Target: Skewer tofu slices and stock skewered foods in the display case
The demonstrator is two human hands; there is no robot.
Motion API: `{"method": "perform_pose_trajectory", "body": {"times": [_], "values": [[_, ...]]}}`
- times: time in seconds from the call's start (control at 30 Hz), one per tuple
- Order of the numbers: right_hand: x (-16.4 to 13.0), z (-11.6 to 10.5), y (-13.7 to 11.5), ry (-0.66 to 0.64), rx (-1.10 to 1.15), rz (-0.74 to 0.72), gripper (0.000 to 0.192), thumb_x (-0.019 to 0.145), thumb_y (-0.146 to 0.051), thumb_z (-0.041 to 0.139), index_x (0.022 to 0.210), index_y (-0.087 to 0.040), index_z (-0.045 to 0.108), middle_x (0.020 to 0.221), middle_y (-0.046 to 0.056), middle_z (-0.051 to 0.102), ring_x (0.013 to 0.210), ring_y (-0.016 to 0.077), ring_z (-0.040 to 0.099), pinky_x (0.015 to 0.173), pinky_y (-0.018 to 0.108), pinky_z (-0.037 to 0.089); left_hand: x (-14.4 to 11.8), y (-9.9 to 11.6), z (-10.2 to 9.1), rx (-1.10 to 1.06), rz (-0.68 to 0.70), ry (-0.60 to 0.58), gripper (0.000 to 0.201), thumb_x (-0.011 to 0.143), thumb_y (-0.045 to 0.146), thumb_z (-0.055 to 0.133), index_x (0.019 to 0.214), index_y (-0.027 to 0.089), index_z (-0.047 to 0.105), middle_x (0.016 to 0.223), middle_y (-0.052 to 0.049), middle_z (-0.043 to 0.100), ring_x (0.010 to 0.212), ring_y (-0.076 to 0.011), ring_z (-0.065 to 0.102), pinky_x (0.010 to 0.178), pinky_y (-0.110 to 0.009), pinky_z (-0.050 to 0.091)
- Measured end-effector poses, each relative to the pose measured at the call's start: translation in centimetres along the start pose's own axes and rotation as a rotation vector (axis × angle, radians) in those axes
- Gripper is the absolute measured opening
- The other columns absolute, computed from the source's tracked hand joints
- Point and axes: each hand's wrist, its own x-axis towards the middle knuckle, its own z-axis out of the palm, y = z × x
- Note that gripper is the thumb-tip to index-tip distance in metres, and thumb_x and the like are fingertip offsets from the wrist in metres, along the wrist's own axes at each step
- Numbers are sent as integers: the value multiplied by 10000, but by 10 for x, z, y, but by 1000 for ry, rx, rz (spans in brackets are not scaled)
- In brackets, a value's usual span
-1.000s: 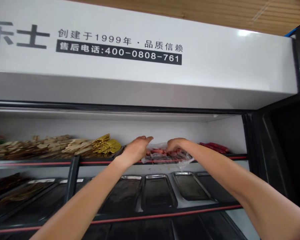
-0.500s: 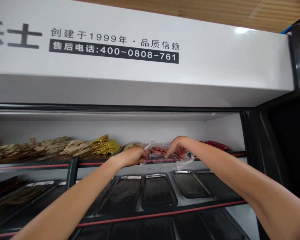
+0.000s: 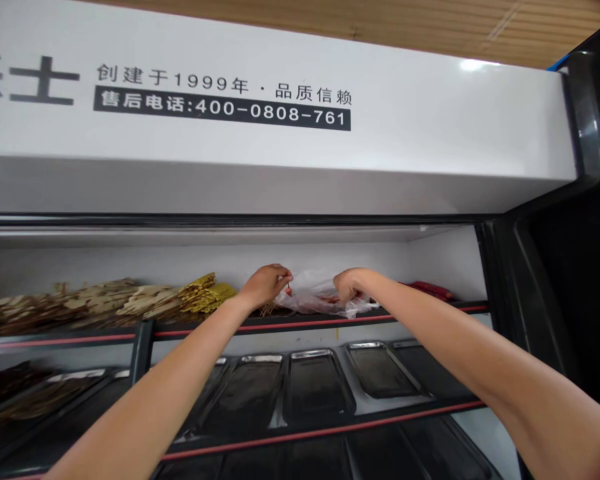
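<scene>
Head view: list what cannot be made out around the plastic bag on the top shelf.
- Contents of the plastic bag: only reddish shapes through crinkled film, head view.
- Fingertips of the left hand and right hand: curled into the bag, so the exact grip is hidden.
- Red items at the shelf's right end: partly behind the right forearm, too small to name.
- Lettering on the white panel: cut off by the left edge.

Even, soft daylight is seen; glare is thrown on the cabinet header (image 3: 473, 65), and edges are slightly blurred.
</scene>
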Motion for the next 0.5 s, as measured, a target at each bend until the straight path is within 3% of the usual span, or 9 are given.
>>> {"method": "perform_pose_trajectory", "body": {"times": [0.13, 0.2, 0.33, 0.5], "values": [[0, -2, 5, 98, 52, 79, 99, 551, -79, 629, 645, -63, 656, 574, 78, 623, 655, 217, 615, 580, 293, 477, 20, 21, 18, -6, 91, -206, 268, 804, 249, 428, 876, 190, 679, 896, -34, 683, 843, -145, 587, 761, -206, 403], [0, -1, 7, 168, 100, 116, 111, 565, -83, 629, 669, -71, 665, 616, 92, 645, 658, 206, 622, 584, 272, 478, 27, 30, 31, -4, 80, -256, 248, 779, 255, 470, 907, 201, 674, 864, -35, 686, 812, -154, 596, 728, -211, 410], [-1, 3, 4, 199, 269, 122, 114, 670, -101, 557, 684, -92, 670, 676, 82, 680, 542, 121, 613, 523, 191, 469, 37, 39, 55, 61, -19, -226, 367, 685, 269, 594, 1041, 179, 612, 903, -75, 672, 834, -203, 603, 709, -247, 421], [-2, 8, -3, 215, 416, 73, 126, 706, -107, 535, 716, -116, 661, 732, 57, 699, 533, 98, 615, 495, 158, 456, 42, 39, 68, -59, 35, -200, 249, 754, 309, 509, 908, 164, 641, 854, -64, 669, 784, -186, 601, 683, -236, 419]]}}
